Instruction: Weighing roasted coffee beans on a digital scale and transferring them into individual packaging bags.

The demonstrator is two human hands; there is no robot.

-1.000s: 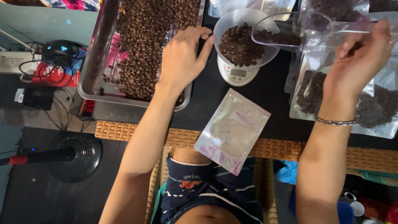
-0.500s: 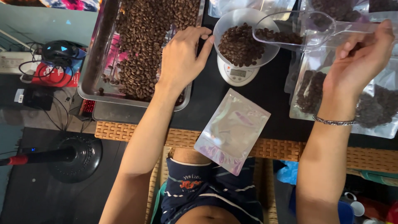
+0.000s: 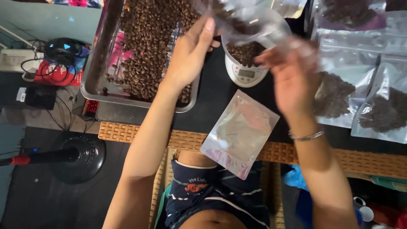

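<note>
Two hands are up over the table (image 3: 220, 101) and both have hold of the same thing: a clear plastic container (image 3: 250, 23) with coffee beans in it, held above the small white scale (image 3: 246, 72). Your left hand (image 3: 190, 55) closes its grip on the container's near-left edge, fingers curled up and thumb pressed against the plastic. Your right hand (image 3: 288, 78) is blurred; its fingers reach up to the container's right side, but how tightly that grip is closed you cannot tell from this view. A thin bracelet (image 3: 307, 135) sits on that wrist.

Directly under the held container, the scale carries a round bowl of beans (image 3: 243, 53). To the left of your left grip lies a metal tray (image 3: 106, 91) spread with loose roasted beans. Below both grips, nearer your body, an empty shiny pouch (image 3: 239, 133) lies flat, hanging over the woven edge (image 3: 127, 131) of the table. To the right of your right grip, several filled pouches (image 3: 381, 110) lie side by side, dark beans showing through their clear fronts.

Far off to the lower left of your grips, on the floor, stands a round black fan base (image 3: 80, 159).
</note>
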